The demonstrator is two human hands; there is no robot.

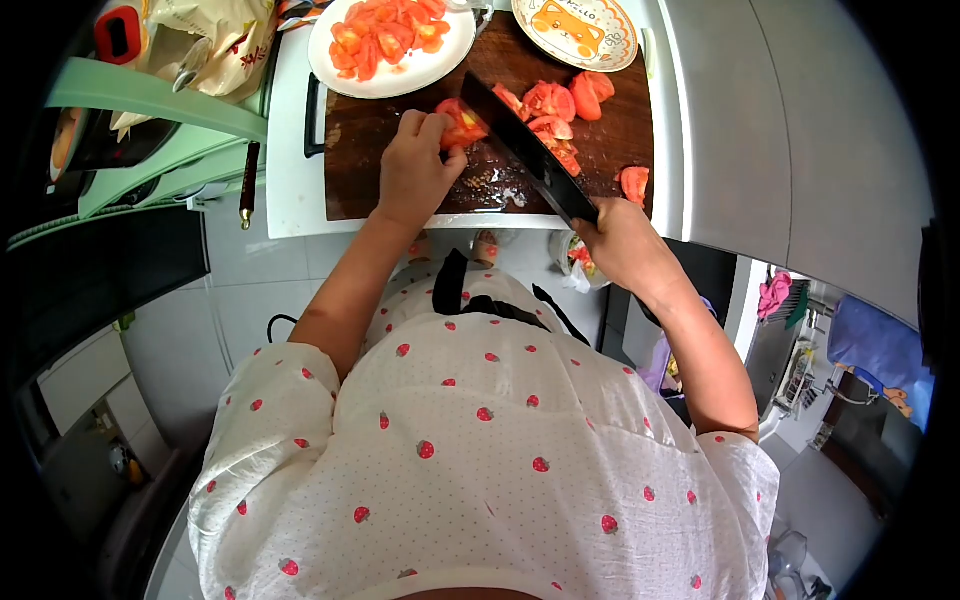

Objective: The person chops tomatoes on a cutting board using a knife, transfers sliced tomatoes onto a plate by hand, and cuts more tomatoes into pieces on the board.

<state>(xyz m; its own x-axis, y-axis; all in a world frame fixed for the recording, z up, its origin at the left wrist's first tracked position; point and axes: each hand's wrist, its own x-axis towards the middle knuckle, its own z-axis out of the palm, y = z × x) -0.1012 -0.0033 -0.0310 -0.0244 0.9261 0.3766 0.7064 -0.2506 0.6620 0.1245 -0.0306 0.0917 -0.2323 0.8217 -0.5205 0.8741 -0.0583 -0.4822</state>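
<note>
My left hand (418, 165) grips a tomato piece (463, 124) on the dark wooden cutting board (365, 185). In my right hand (622, 240) is a black-bladed knife (530, 150), its blade slanting up and left over the board beside that piece. Its handle is mostly hidden in my fingers. Right of the blade lie several cut tomato pieces (550, 101), and a single wedge (634, 185) rests near the board's right edge. Chopped tomato (385, 35) fills part of a white plate (335, 62) at the board's top left.
A plate with a cartoon animal (570, 30) overlaps the board's top right. At the left are a green shelf frame (160, 95), a plastic bag (225, 50) and a hanging dark handle (249, 185). Below the counter edge stands a container with scraps (582, 262).
</note>
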